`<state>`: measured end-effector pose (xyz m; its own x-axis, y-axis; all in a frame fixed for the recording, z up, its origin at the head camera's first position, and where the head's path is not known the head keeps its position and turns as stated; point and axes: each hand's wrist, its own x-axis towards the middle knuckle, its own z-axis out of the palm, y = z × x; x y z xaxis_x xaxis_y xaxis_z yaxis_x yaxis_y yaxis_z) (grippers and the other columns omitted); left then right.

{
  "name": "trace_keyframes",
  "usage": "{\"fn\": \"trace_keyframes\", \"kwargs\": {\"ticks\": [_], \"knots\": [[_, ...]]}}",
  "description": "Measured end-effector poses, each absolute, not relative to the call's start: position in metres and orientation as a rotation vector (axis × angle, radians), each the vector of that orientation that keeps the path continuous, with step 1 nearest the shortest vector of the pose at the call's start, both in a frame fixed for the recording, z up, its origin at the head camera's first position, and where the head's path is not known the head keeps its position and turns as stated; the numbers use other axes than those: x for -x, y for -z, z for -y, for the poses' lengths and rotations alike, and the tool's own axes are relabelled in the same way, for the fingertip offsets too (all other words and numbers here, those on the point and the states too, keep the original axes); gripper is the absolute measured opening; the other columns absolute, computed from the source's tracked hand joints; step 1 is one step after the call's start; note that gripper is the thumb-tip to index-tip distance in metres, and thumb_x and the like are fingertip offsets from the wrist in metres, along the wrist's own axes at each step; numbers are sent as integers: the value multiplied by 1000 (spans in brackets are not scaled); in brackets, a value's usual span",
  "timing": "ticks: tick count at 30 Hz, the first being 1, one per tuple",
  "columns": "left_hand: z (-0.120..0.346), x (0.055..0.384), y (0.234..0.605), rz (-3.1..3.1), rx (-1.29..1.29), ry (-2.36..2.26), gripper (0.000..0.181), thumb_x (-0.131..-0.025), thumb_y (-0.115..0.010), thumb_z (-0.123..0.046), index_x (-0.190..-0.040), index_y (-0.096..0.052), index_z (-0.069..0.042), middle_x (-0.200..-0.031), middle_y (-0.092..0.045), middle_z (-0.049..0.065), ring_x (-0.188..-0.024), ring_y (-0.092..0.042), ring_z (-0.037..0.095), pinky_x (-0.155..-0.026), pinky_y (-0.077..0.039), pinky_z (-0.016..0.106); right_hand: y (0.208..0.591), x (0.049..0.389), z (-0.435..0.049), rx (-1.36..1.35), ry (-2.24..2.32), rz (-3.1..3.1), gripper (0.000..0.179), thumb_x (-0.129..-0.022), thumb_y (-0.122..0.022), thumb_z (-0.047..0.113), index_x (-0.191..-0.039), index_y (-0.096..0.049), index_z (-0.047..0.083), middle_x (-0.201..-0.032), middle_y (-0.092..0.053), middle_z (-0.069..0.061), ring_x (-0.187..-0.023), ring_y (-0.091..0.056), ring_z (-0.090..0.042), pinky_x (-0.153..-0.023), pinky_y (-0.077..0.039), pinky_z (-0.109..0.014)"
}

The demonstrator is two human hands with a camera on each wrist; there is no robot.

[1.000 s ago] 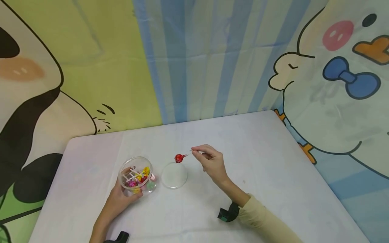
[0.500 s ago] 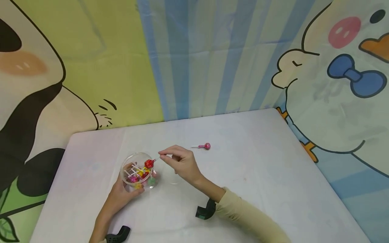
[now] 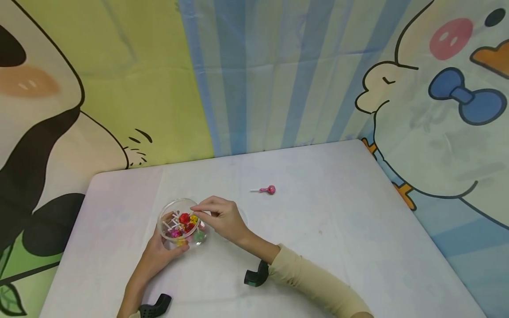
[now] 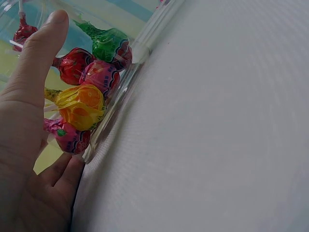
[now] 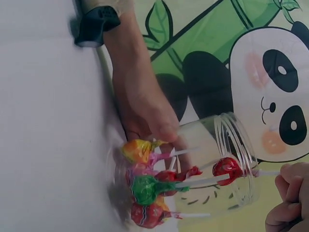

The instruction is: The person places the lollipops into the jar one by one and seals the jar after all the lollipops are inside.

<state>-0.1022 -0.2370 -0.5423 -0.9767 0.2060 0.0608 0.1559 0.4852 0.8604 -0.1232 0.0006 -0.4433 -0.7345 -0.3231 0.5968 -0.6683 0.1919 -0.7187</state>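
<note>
My left hand [image 3: 157, 256] grips a clear plastic jar [image 5: 245, 145] around its side, with the thumb along the wall in the left wrist view. Inside lie several wrapped lollipops, among them a green one [image 5: 145, 190] and a yellow one [image 4: 83, 107]. Between thumb and fingertips, my right hand [image 3: 224, 218] pinches the white stick of a red lollipop [image 5: 227, 170]. That lollipop's head is just within the jar's mouth, above the others. Mostly hidden behind the right hand is a clear round lid [image 3: 244, 216] on the table.
A pink lollipop [image 3: 271, 190] lies on the white table [image 3: 338, 212] behind the right hand. Printed cloth walls [image 3: 258, 88] enclose the table's back and sides. Each wrist wears a black device, such as the one on the right [image 3: 257, 274].
My right hand has moved left, carrying the red lollipop from above the lid into the jar's mouth. The pink lollipop, hidden at first, has come into view. My left hand keeps holding the jar.
</note>
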Motion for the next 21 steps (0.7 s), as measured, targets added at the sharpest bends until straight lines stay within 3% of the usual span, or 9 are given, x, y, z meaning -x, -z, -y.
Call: {"fn": "trace_keyframes", "kwargs": {"ticks": [10,14,17,21], "knots": [[237,101,538,-2685,-325,-1495,106,-73,-85,-22,-153,-17,-25,-153,-35,18,-136,-37,43,-105,-32,65,456,138,5,-1092,-1282,2281,14,-87,-70,8,-99,-77,6,-93,-74,-4,-74,-63,-5,-63,-41,-3],[238,101,538,-2691,-330,-1477,104,-74,-85,-23,-154,-17,-26,-154,-36,14,-138,-39,30,-112,-34,28,452,140,10,-1083,-1329,2364,14,-88,-69,10,-99,-77,7,-95,-75,-5,-75,-67,-7,-65,-42,-3],[238,101,539,-2698,-342,-1470,104,-74,-84,-25,-154,-17,-25,-155,-36,10,-137,-38,5,-100,-26,3,448,140,15,-1073,-1344,2471,15,-88,-69,12,-100,-77,7,-94,-75,-4,-72,-64,-5,-62,-40,-3],[239,102,541,-2704,-338,-1469,105,-74,-85,-26,-154,-18,-25,-155,-36,6,-130,-32,-15,-97,-23,0,441,141,20,-1067,-1307,2584,15,-88,-70,14,-99,-77,8,-91,-76,-3,-68,-58,-1,-58,-39,-4]]}}
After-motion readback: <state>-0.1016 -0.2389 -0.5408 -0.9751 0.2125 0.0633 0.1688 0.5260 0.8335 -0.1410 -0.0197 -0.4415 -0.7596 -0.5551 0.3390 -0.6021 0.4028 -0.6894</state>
